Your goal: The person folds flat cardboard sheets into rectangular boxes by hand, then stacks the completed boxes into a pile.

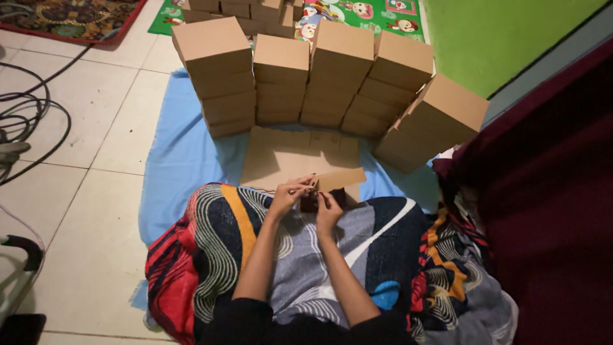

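Observation:
My left hand [288,193] and my right hand [328,209] meet over my lap, both pinching a flat brown cardboard piece [341,178] at its left end. The piece sticks out to the right above a stack of flat cardboard blanks [281,156] lying on a blue sheet [185,160]. A patterned blanket [223,236] covers my legs under both hands. The fingers hide the exact part of the cardboard they grip.
Stacks of folded brown boxes [217,70] form an arc beyond the blanks, with one leaning stack at the right [437,124]. Black cables [32,108] lie on the tiled floor at left. A dark red cloth [555,191] fills the right side.

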